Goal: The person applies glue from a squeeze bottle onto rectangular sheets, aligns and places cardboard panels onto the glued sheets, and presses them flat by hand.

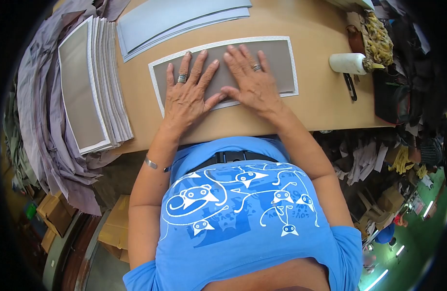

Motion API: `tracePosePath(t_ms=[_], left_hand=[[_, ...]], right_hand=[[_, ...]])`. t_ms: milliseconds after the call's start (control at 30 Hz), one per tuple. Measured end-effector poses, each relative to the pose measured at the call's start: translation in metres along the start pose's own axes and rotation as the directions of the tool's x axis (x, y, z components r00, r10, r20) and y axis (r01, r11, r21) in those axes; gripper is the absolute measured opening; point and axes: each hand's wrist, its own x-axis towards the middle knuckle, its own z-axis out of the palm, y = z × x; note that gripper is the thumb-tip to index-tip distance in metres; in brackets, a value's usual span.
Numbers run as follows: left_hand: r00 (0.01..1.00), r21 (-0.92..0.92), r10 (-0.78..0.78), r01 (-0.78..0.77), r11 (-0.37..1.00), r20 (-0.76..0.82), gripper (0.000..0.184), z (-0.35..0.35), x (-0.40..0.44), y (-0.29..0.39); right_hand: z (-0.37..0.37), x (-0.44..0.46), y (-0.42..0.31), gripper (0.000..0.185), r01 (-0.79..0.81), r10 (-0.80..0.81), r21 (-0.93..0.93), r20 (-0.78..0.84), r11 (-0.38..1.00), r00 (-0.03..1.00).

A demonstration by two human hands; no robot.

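A curved grey-brown panel with a white border [158, 72] lies flat on the table in front of me. My left hand [188, 92] rests palm down on its left half, fingers spread. Over the middle and right half lies my right hand [252, 77], also flat with fingers apart. The two thumbs come close together near the panel's lower edge. Neither hand grips anything. Left of them, a fanned stack of similar bordered panels [80, 87] sits at the table's edge. Behind is a pile of plain pale grey-blue curved sheets [180, 22].
A white squeeze bottle [347, 63] lies on its side at the right, with a black cutter-like tool [350, 86] beside it. Yellowish scraps [378, 39] are heaped behind. Long greyish-mauve fabric pieces [39, 106] hang over the left edge. Cardboard boxes [115, 230] stand below.
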Motion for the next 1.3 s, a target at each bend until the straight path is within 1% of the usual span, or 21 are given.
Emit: tracePosePath(t_ms=[33,133,233,367,467,600,633,733,833,900,933,1033,1133,1233,1300], left_hand=[[1.0,-0.019,0.005,-0.005,1.0,-0.005,0.07,0.0,0.0,0.0],[1.0,-0.031,0.003,-0.003,1.0,0.0,0.068,-0.001,0.0,0.0],[1.0,-0.013,-0.023,0.023,1.0,0.005,0.069,-0.002,0.001,0.004],[1.0,-0.055,0.001,-0.003,0.998,-0.031,0.072,0.007,0.009,0.019],[1.0,-0.101,0.028,-0.028,0.995,0.001,0.071,-0.005,0.005,0.004],[0.995,-0.041,-0.076,0.079,0.996,0.058,0.072,-0.018,-0.01,-0.03],[0.994,0.02,-0.09,0.089,0.996,0.056,0.071,-0.017,-0.012,-0.035],[0.995,0.006,-0.087,0.086,0.996,0.044,0.072,-0.014,-0.013,-0.036],[0.997,0.01,-0.07,0.07,0.998,0.028,0.075,-0.013,-0.013,-0.036],[0.998,-0.003,-0.063,0.063,0.998,0.005,0.075,-0.012,-0.015,-0.037],[0.998,-0.009,-0.056,0.056,0.998,-0.01,0.076,-0.01,-0.014,-0.038],[0.998,0.002,-0.055,0.055,0.998,-0.007,0.08,-0.009,-0.013,-0.039],[0.999,-0.053,-0.045,0.046,0.998,0.014,0.088,-0.012,-0.014,-0.039],[0.997,-0.025,-0.055,0.057,0.998,0.048,0.096,-0.023,-0.013,-0.033],[0.998,-0.043,-0.062,0.062,0.997,0.022,0.098,-0.029,-0.009,-0.023]], right_hand=[[-0.001,-0.002,0.009,0.074,-0.017,0.018,-0.017,0.026,1.0,1.0],[-0.008,-0.005,0.036,0.077,-0.205,0.205,-0.039,-0.001,0.978,0.979],[-0.014,-0.008,0.045,0.079,-0.268,0.269,-0.085,0.001,0.96,0.963],[-0.011,-0.008,0.047,0.08,-0.251,0.25,-0.098,-0.015,0.963,0.968],[-0.013,-0.008,0.047,0.079,-0.249,0.249,-0.088,-0.009,0.965,0.968],[-0.013,-0.008,0.047,0.077,-0.252,0.252,-0.07,-0.008,0.965,0.968],[-0.013,-0.008,0.046,0.077,-0.254,0.253,-0.062,-0.01,0.965,0.967],[-0.015,-0.005,0.04,0.076,-0.301,0.303,-0.134,-0.002,0.944,0.953],[-0.013,0.01,0.004,0.074,-0.213,0.213,-0.233,-0.022,0.949,0.977],[0.002,0.015,-0.036,0.074,-0.043,0.054,-0.108,0.095,0.993,0.994],[0.007,0.014,-0.044,0.074,0.036,-0.03,-0.042,0.142,0.998,0.989],[0.004,0.01,-0.023,0.076,0.04,-0.05,0.077,0.135,0.996,0.99],[-0.009,-0.004,0.026,0.076,-0.105,0.109,-0.129,0.023,0.986,0.994],[-0.022,-0.014,0.058,0.078,-0.317,0.323,-0.154,0.015,0.936,0.946],[-0.034,-0.016,0.057,0.078,-0.349,0.342,-0.147,-0.07,0.926,0.937]])
